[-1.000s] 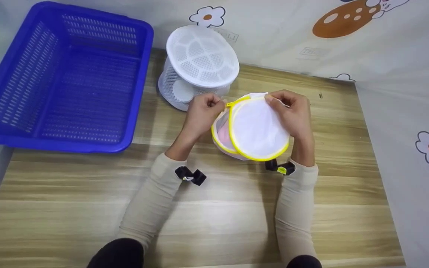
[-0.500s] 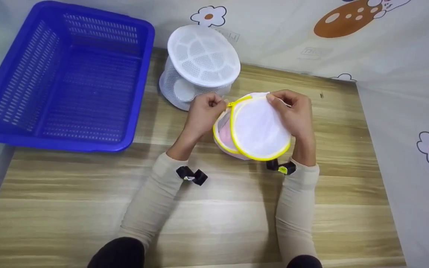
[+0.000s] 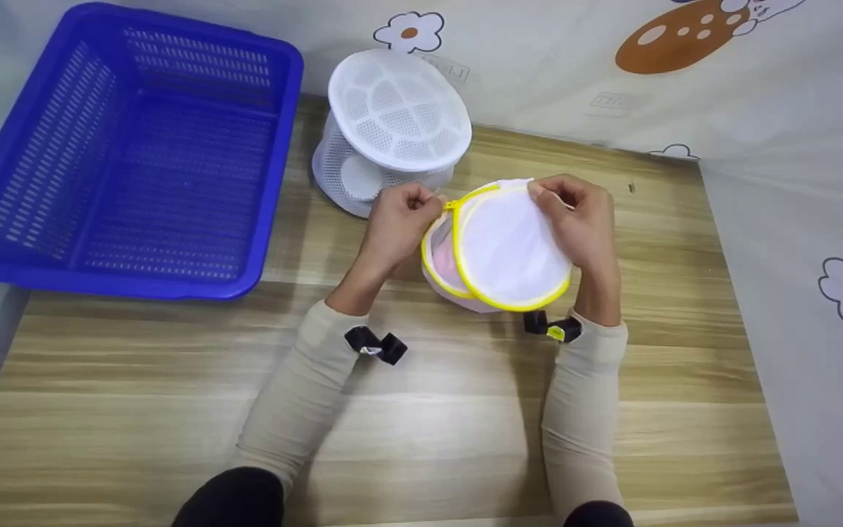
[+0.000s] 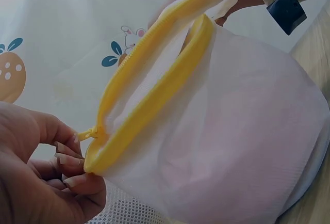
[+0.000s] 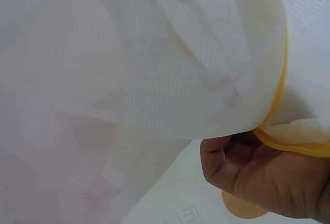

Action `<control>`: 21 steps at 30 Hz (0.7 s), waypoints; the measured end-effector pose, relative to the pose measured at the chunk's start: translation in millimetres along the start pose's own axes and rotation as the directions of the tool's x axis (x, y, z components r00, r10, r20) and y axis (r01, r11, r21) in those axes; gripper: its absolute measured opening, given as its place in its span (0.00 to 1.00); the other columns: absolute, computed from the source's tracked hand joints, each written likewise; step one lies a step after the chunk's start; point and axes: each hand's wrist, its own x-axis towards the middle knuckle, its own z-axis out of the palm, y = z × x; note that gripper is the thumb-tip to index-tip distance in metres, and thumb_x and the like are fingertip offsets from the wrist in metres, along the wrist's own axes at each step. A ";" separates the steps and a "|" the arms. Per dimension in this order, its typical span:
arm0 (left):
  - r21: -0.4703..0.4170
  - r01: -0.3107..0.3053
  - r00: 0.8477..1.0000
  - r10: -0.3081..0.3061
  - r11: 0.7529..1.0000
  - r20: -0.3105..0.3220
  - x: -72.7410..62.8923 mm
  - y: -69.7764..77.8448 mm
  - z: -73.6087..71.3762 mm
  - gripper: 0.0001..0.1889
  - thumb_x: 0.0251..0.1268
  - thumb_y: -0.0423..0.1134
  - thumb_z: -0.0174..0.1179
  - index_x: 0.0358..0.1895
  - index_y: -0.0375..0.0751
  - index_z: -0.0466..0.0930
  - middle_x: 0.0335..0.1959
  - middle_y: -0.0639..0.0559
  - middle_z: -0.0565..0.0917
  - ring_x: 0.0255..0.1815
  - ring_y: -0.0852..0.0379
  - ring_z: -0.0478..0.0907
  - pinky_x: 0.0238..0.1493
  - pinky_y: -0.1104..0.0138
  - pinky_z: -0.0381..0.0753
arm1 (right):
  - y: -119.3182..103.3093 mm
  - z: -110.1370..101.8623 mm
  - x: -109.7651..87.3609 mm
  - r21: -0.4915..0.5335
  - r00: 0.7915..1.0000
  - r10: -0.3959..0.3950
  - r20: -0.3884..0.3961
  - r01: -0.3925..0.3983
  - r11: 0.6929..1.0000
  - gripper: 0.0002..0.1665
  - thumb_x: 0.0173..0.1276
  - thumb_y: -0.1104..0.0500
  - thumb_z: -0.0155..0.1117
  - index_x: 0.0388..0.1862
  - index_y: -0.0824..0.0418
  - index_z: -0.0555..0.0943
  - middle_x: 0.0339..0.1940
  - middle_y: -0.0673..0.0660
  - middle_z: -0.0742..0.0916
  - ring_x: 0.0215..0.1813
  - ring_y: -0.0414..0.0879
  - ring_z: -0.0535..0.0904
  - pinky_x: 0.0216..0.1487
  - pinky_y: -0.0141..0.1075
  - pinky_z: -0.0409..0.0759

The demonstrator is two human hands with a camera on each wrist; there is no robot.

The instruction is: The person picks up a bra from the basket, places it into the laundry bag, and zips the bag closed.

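Observation:
A white mesh laundry bag (image 3: 513, 249) with yellow zip edging is held up between both hands, its round lid partly unzipped. Something pink (image 3: 446, 256) shows through the gap and through the thin mesh. My left hand (image 3: 401, 223) pinches the bag's edge beside the yellow zip pull (image 4: 92, 132), at the upper left of the opening. On the far right side, my right hand (image 3: 579, 219) grips the rim between thumb and curled fingers. Its fingertips (image 5: 214, 154) appear under the fabric edge in the right wrist view.
Just behind the left hand stands a white cylindrical mesh bag (image 3: 399, 117) with a tilted round top and something round and white inside. A large blue plastic basket (image 3: 275, 183) occupies the left. A printed sheet (image 3: 553, 88) hangs behind the wooden tabletop (image 3: 421, 439).
The right hand has shifted slightly up and right, drawing the lid's edge with it. The left hand keeps its pinch near the zip pull, almost still.

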 end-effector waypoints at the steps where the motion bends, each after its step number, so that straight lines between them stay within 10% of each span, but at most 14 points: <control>1: -0.003 -0.001 1.000 0.001 1.000 0.000 -0.2 0.2 0.0 0.11 0.57 0.27 0.58 0.18 0.38 0.74 0.14 0.55 0.69 0.17 0.63 0.64 0.20 0.73 0.64 | -0.1 -0.5 0.1 0.000 1.000 0.001 -0.007 -0.001 1.000 0.08 0.63 0.61 0.66 0.32 0.66 0.86 0.27 0.56 0.85 0.29 0.43 0.77 0.27 0.29 0.74; 21: 0.006 0.003 1.000 -0.004 1.000 0.023 -0.6 0.6 -0.1 0.11 0.58 0.28 0.57 0.18 0.38 0.75 0.14 0.54 0.69 0.16 0.63 0.63 0.18 0.73 0.61 | 3.8 -1.7 1.8 0.038 0.998 -0.004 -0.059 0.006 0.999 0.09 0.63 0.61 0.66 0.33 0.67 0.86 0.27 0.55 0.85 0.28 0.42 0.77 0.27 0.29 0.74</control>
